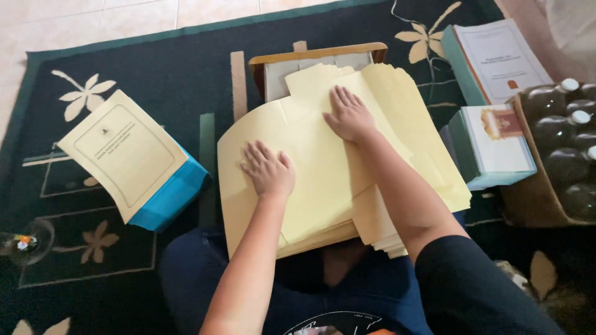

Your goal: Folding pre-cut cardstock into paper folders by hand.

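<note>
booklet stack (133,162) left, bottle box (562,155) right

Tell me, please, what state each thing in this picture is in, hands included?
Left hand: open, palm flat on the yellow sheets.
Right hand: open, fingers spread, pressing the sheets.
Yellow sheets: loose stack, fanned out unevenly over the lap.
Wooden tray: upright behind the stack, partly covered by it.
Blue-edged booklet stack: closed, lying askew on the rug.
Bottles: capped, standing in a cardboard box.
</note>
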